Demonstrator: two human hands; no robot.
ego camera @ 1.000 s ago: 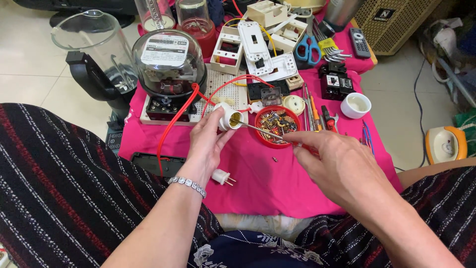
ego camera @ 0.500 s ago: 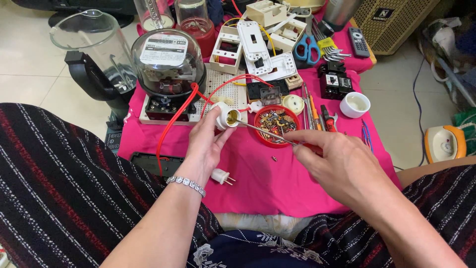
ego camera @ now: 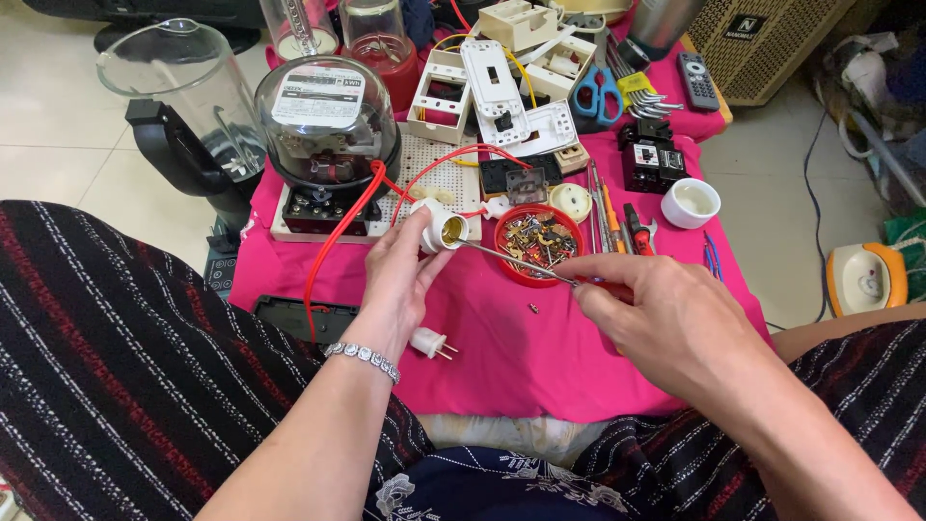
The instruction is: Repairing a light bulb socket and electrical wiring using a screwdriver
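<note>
My left hand (ego camera: 397, 275) holds a white lamp socket (ego camera: 443, 229) with its brass inside facing right; red wires (ego camera: 357, 217) run from it. In my right hand (ego camera: 666, 323) is a screwdriver (ego camera: 516, 260) with a red handle. Its metal shaft points left and its tip is inside the socket's opening. A bracelet sits on my left wrist. Both hands hover over a pink cloth (ego camera: 502, 357) on a low table.
A red bowl of small metal parts (ego camera: 536, 242), a white plug (ego camera: 428, 343), a domed electric meter (ego camera: 326, 130), white switch boxes (ego camera: 492, 87), blue scissors (ego camera: 598, 94), a black breaker (ego camera: 652, 159), a white cup (ego camera: 691, 202) and a blender jar (ego camera: 183, 106) surround the work spot.
The screwdriver tip has stayed in the socket. My left hand has turned the socket slightly; my right hand has shifted a little on the handle.
</note>
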